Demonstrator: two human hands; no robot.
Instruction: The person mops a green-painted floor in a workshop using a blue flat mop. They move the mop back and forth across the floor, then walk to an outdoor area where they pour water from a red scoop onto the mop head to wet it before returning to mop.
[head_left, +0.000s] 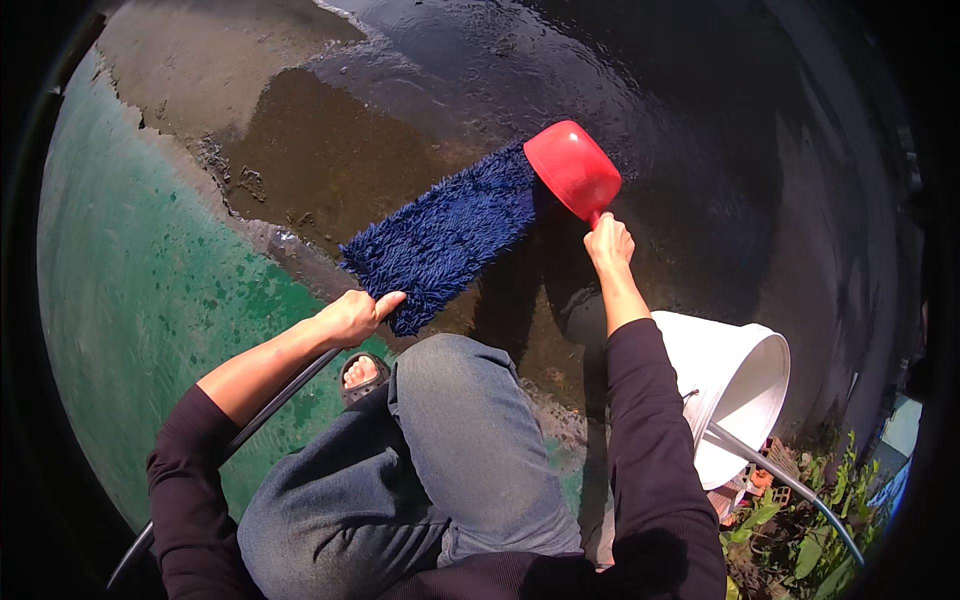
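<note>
left hand [352,316] – clenched on dark mop handle [270,405], blue mop head [445,235] just beyond | right hand [609,243] – grasping red scoop [573,168] over mop head

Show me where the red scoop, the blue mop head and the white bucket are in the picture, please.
red scoop [572,166]: head view, middle of the red bowl.
blue mop head [445,236]: head view, centre of the shaggy blue pad.
white bucket [752,372]: head view, inner wall near the rim.

Blue mop head [440,237]; red scoop [572,167]
</note>
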